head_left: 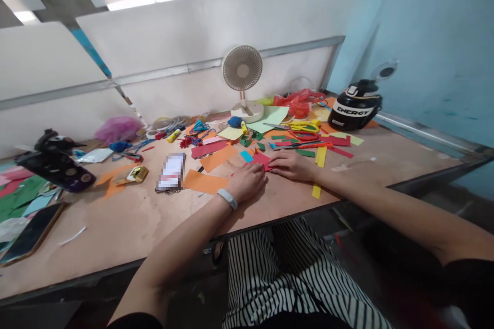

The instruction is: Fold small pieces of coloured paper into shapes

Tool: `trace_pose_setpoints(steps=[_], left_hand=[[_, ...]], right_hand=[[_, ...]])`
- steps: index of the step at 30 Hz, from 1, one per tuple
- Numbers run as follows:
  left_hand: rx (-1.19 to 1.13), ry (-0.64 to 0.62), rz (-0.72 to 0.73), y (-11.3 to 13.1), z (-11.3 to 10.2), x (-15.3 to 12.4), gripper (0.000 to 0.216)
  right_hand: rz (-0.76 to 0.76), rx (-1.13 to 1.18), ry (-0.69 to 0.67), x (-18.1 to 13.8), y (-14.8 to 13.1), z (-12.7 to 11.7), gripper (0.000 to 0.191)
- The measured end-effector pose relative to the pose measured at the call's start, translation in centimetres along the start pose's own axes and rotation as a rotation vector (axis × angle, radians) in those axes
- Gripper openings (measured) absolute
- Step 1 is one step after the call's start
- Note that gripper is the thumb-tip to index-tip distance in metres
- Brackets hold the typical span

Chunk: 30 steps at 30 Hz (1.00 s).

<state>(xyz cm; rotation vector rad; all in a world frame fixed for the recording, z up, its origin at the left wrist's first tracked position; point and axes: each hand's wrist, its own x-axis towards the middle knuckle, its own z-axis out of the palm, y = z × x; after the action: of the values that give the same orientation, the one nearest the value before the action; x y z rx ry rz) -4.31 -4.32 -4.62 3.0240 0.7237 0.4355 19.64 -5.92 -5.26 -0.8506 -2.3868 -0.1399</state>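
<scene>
A small piece of red paper (262,159) lies on the table between my hands, partly hidden by my fingers. My left hand (247,182), with a white band on the wrist, has its curled fingers on the paper's near left edge. From the other side, my right hand (292,165) holds the paper's right edge with fingers bent and together. A small blue paper piece (246,157) and orange paper strips (206,181) lie beside my left hand. A yellow paper strip (320,157) passes under my right forearm. Scissors with orange handles (316,145) rest just beyond my right hand.
A desk fan (242,69) stands at the back. A black jug (353,108) is at the right, a dark bottle (57,164) at the left. Two phones, one lit (171,172) and one dark (33,231), lie leftward. Yellow-handled scissors (304,127) and a glue stick (173,136) lie among scraps.
</scene>
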Motion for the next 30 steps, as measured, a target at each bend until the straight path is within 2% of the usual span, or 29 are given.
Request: trace_pose_setpoints(steps=[14, 23, 30], left_hand=[[-0.017, 0.045, 0.028, -0.5, 0.8, -0.2, 0.030], [0.004, 0.033, -0.009, -0.2, 0.3, -0.7, 0.032], [0.030, 0.082, -0.005, 0.3, 0.2, -1.1, 0.036]], right_hand=[[0.004, -0.008, -0.020, 0.1, -0.3, -0.3, 0.021], [0.023, 0.073, 0.016, -0.4, 0.7, 0.7, 0.020], [0.042, 0.099, -0.021, -0.6, 0.4, 1.0, 0.018]])
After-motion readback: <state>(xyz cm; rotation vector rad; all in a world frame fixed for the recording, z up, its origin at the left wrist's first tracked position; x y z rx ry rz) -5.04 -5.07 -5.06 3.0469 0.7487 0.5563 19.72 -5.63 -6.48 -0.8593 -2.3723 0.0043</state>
